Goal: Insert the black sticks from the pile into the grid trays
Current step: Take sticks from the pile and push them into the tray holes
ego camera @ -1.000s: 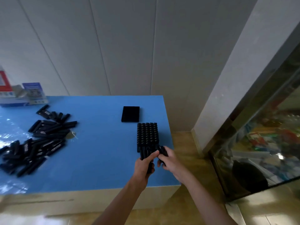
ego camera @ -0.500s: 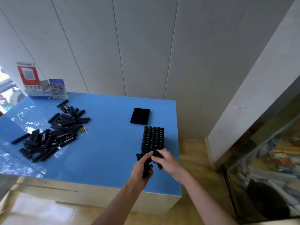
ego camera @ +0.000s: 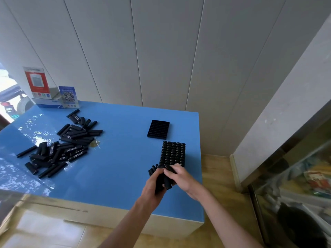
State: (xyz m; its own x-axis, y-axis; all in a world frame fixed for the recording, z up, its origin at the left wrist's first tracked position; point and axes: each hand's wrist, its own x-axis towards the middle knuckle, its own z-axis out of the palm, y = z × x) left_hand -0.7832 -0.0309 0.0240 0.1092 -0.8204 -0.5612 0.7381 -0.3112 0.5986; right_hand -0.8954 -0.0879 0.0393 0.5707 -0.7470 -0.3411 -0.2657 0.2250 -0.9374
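Where pale panelled walls met a tiled floor stood a blue table (ego camera: 111, 167), with two printed sign cards (ego camera: 69, 96) at its far left corner. Filled grid tray (ego camera: 172, 153) sat near the table's right front edge, its cells packed with upright black sticks showing round ends; an unfilled grid tray (ego camera: 158, 129) lay just beyond it. Left hand (ego camera: 154, 187) gripped a bundle of sticks (ego camera: 160, 179) just before the filled tray. Right hand (ego camera: 182, 178) — fingers curled — pinched one stick (ego camera: 168, 182) beside that bundle, near the tray's front edge. Loose pile of sticks (ego camera: 62, 145) — matte black, some with pale lettering — lay scattered well apart at the left.
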